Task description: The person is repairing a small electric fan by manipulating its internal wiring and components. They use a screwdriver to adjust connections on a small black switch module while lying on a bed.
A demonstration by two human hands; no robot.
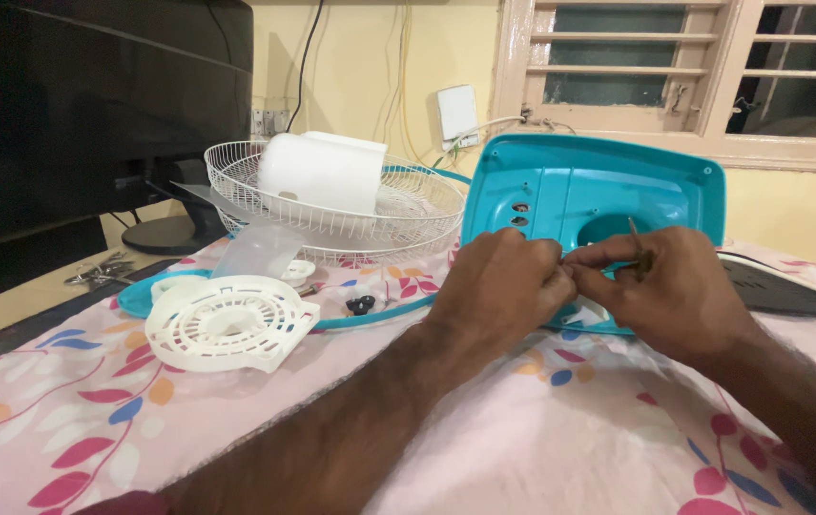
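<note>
My left hand (508,286) and my right hand (670,291) meet fingertip to fingertip in front of a teal plastic fan base (589,186) that stands tilted on the table. The left fingers are pinched together on something too small to make out. My right hand grips a thin screwdriver-like tool (639,250), its slim shaft sticking up between the fingers. Both hands hover just over the lower edge of the teal base.
A white wire fan guard (331,224) holds a white motor cover (322,172) at the back. A white vented round cover (228,322), a clear blade piece (257,250) and a small black part (361,304) lie left. A dark monitor (93,105) stands far left, on a floral cloth (560,429).
</note>
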